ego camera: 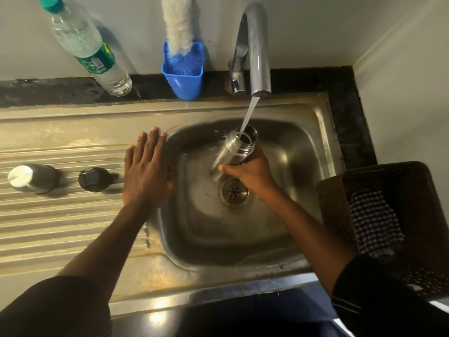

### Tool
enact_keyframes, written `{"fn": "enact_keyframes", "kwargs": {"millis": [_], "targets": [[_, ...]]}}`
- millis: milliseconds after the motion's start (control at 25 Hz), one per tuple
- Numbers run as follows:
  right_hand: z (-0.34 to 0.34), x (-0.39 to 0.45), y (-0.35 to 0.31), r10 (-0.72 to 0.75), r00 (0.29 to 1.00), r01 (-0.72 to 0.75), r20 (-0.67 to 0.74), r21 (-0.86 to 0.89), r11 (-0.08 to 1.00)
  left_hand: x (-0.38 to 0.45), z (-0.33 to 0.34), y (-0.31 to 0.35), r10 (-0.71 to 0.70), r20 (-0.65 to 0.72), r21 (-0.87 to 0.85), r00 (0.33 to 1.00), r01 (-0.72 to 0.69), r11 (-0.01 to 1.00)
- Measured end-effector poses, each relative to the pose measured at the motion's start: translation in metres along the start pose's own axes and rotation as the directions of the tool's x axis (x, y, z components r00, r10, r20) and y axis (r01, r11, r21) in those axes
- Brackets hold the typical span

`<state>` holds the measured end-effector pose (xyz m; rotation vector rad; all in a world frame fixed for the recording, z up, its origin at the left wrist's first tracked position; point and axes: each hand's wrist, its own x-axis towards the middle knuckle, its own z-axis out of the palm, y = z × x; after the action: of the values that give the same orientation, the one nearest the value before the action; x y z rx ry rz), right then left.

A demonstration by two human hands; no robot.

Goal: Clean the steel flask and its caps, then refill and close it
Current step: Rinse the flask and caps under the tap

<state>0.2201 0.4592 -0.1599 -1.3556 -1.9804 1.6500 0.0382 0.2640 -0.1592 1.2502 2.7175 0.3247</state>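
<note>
Your right hand (250, 170) grips the open steel flask (234, 152) under the running tap (257, 49) over the sink (323, 132), while your left hand (145, 173) rests flat on its left rim. Two caps, one steel (32, 178) and one black (93, 178), stand on the ribbed drainboard (48, 222).

A home kitchen: a steel sink (323, 132) with ribbed drainboard (60, 215), running tap (255, 45), and bottle brush (179, 27).

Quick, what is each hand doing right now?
Left hand: open, fingers straight, flat at the sink rim, holding nothing.
Right hand: grips the steel flask under the tap.
</note>
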Motion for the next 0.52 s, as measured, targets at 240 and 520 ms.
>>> {"fn": "enact_keyframes", "kwargs": {"millis": [240, 520], "targets": [[-0.001, 0.001, -0.008, -0.071, 0.993, 0.077, 0.093, -0.062, 0.995, 0.002, -0.001, 0.001, -0.007, -0.003, 0.002, 1.000, 0.007, 1.000], [-0.011, 0.002, -0.008, -0.075, 0.993, 0.083, 0.088, -0.093, 0.992, 0.000, -0.002, 0.000, -0.003, 0.004, 0.018, 1.000, 0.003, 1.000]]}}
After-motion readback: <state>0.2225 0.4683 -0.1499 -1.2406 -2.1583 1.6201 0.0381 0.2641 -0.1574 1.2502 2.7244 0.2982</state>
